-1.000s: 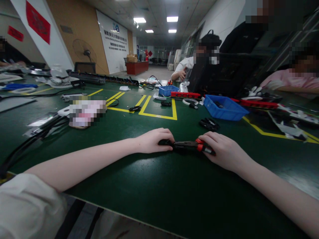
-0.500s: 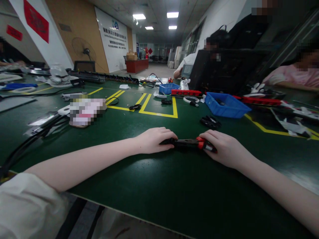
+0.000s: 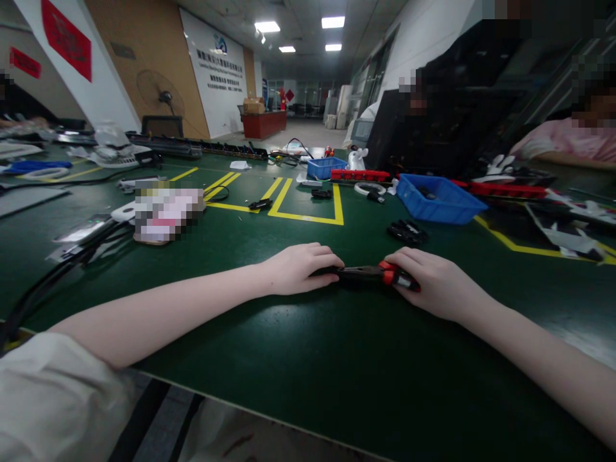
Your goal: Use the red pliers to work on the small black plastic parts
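The pliers [image 3: 389,276] are held low over the tabletop [image 3: 308,359], between the 2 hands, with the tips pointed at the left hand [image 3: 308,269] and the red-and-black handles set in the right hand [image 3: 430,276]. At the tip end of the pliers, a small black piece [image 3: 324,271] is pinched by the left fingers, which are closed down to its thickness and mostly hide it. The right fingers are curled around the handles; how hard they are squeezed cannot be told, nor whether the piece is bitten by the tips.

The pliers are judged to be stiff and fairly heavy for their size, best grasped by the handles, where slipping should be limited by the grips. The black piece is judged light and hard, perhaps plastic that could be cracked or scratched, and is best pinched at the end away from the pliers.

Both hands are kept backs up, with the forearms brought in from either side of the pliers. Beyond the pliers, a cluster of black parts [image 3: 407,232] is seen.
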`<action>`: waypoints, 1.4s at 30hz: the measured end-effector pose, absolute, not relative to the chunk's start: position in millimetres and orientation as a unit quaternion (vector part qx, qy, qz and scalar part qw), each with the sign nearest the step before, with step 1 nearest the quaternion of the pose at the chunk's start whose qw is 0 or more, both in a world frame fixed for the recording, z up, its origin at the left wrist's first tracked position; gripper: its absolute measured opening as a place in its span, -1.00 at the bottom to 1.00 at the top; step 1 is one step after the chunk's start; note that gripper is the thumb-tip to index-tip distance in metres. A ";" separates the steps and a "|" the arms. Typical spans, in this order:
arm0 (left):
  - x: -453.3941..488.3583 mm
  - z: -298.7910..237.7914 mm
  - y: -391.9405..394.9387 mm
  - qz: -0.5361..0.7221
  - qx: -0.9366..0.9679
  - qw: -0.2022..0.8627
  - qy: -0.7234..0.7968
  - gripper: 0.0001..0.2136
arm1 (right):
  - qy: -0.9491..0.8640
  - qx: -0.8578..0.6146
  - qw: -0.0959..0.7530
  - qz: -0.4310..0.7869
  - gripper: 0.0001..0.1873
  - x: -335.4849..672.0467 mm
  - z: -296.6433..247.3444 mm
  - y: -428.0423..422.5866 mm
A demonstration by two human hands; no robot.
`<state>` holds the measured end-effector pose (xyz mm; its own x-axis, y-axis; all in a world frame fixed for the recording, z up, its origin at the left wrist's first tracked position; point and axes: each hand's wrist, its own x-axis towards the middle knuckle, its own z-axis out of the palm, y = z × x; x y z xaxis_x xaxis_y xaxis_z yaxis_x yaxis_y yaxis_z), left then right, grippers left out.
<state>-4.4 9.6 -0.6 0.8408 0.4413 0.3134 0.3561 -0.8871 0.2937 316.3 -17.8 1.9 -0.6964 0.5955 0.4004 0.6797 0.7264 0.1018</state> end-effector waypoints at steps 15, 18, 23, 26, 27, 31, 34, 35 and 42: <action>-1.4 -2.6 16.4 0.247 0.902 0.273 0.225 -0.87 | -0.911 -0.342 0.180 -0.145 -0.74 316.3 1.1 -19.2; -1.8 -2.3 16.9 0.250 0.899 0.286 0.219 -0.88 | -0.912 -0.339 0.179 -0.144 -0.72 316.0 1.4 -19.5; -1.9 0.1 15.7 0.241 0.901 0.283 0.225 -0.88 | -0.912 -0.338 0.185 -0.142 -0.71 316.1 0.9 -19.0; -2.3 0.5 15.5 0.236 0.902 0.283 0.226 -0.89 | -0.912 -0.340 0.183 -0.135 -0.70 316.5 0.6 -19.1; -2.5 0.2 15.7 0.236 0.902 0.284 0.225 -0.90 | -0.912 -0.343 0.182 -0.130 -0.70 316.5 0.6 -19.2; -2.8 -1.6 17.3 0.243 0.900 0.288 0.217 -0.91 | -0.910 -0.358 0.178 -0.107 -0.69 316.1 1.0 -19.7; -2.5 -2.3 18.2 0.240 0.901 0.290 0.217 -0.90 | -0.910 -0.361 0.179 -0.099 -0.69 316.0 1.2 -19.7; -2.5 -2.4 18.4 0.237 0.901 0.290 0.218 -0.90 | -0.910 -0.361 0.178 -0.099 -0.69 316.1 1.3 -19.7; -5.7 0.5 17.4 0.223 0.912 0.279 0.200 -0.87 | -0.912 -0.357 0.173 -0.101 -0.69 317.8 1.4 -19.1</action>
<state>-5.7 17.4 0.5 0.8201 0.4898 0.2960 0.2406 -0.7643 0.5983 317.8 -19.1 1.4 -0.6848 0.6172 0.3874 0.6870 0.7241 0.0608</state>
